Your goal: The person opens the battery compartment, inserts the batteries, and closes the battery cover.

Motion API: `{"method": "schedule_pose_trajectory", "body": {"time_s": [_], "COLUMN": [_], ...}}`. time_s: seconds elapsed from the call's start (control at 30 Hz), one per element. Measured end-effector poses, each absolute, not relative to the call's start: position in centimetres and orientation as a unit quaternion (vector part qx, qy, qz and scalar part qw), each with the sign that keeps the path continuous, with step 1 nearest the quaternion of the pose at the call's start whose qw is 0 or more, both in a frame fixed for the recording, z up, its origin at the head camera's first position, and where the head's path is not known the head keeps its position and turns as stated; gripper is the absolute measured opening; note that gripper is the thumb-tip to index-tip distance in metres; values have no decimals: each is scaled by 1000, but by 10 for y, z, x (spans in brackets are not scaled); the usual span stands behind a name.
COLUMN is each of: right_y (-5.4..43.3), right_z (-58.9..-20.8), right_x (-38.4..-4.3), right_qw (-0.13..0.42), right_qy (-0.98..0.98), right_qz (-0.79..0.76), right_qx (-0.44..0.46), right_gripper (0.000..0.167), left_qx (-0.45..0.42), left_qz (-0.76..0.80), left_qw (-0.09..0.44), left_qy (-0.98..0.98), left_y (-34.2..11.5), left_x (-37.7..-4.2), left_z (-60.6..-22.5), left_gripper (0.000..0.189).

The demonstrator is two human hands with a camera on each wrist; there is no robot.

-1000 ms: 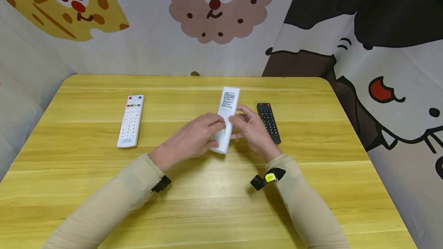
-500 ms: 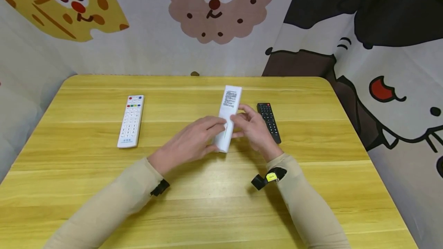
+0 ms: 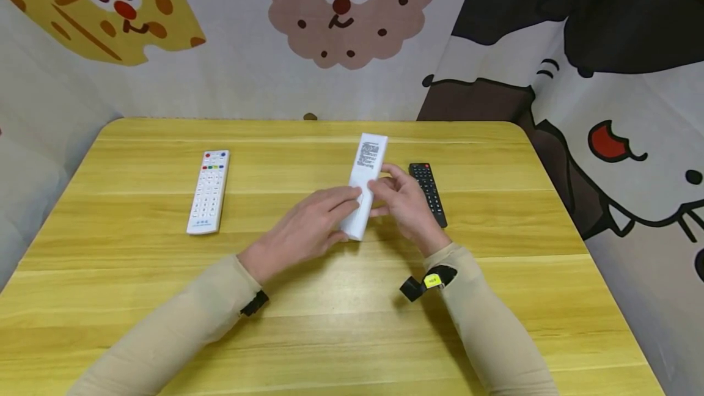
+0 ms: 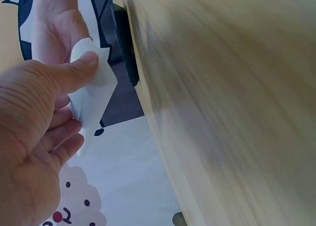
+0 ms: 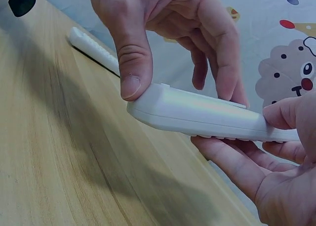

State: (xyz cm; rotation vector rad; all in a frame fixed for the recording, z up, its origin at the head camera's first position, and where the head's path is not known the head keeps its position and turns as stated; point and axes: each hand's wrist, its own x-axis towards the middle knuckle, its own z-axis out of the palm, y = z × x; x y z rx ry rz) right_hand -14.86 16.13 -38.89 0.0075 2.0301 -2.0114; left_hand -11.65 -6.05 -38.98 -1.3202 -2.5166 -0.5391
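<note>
A white remote control [image 3: 367, 164] is held above the table, its back with printed text facing up and its buttons underneath. My left hand [image 3: 305, 222] grips its near end, thumb at the end face and fingertips on the back. In the right wrist view, a thin raised battery cover [image 5: 207, 100] shows along the back, and the left fingers touch it. My right hand [image 3: 407, 203] pinches the remote by its right side, thumb on top and fingers below. Seen from the left wrist, the left thumb [image 4: 81, 67] lies across the remote's end.
A second white remote [image 3: 208, 193] with coloured buttons lies face up at the left of the wooden table [image 3: 330, 335]. Close behind the right hand lies a black remote [image 3: 429, 194]. A cartoon-printed cloth [image 3: 231, 78] hangs beyond the table's far edge.
The held remote has moved slightly away and to the right, both hands along with it. My left thumb has slid down to the remote's near end. The other remotes have stayed put.
</note>
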Motion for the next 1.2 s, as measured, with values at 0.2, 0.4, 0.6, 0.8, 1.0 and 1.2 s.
{"method": "schedule_pose_trajectory", "body": {"time_s": [0.2,0.4,0.6,0.8,1.0,1.2], "right_y": [163,164,166,167,168,169], "right_z": [-389,-389,-386,-383,-380,-378], "right_x": [-149,-148,-149,-149,-149,-149], "right_qw": [136,134,125,124,122,128], "right_qy": [704,706,708,708,706,706], "right_qz": [-697,-696,-695,-695,-697,-696], "right_qx": [1,1,-5,-16,-26,-28], "right_gripper": [43,44,46,49,55,56], "left_qx": [-448,-449,-447,-445,-447,-452], "left_qz": [-186,-177,-173,-176,-184,-192], "left_qw": [126,124,123,136,140,135], "left_qy": [-865,-867,-869,-867,-864,-860], "left_y": [-59,-57,-57,-55,-54,-54], "left_x": [-115,-115,-115,-116,-117,-117], "left_z": [-391,-391,-390,-389,-390,-391], "left_gripper": [70,69,68,69,68,65]}}
